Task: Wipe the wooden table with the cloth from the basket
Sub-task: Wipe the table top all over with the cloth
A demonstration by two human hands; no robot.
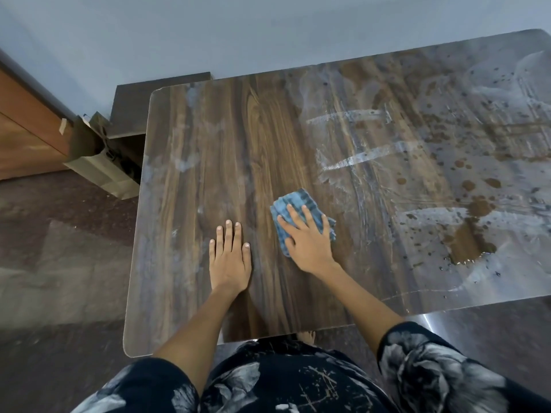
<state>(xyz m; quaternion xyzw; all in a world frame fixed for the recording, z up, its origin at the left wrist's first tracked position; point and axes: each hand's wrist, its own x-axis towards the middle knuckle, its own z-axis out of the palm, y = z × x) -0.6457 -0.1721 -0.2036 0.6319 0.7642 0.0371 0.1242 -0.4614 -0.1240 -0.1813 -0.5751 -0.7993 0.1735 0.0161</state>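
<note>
Dark patterned sleeves (432,362) frame the bottom; left hand (230,257) lies open, flat on the wooden table (214,138), right hand (308,241) presses spread-fingered on the blue cloth (298,204) at centre.

Left hand (229,257) and right hand (308,236) flat, fingers spread

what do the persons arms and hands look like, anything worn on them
Both forearms are bare. The left hand and right hand show no rings, watch or gloves. Short dark sleeves with a pale grey floral print cover the upper arms.
</note>
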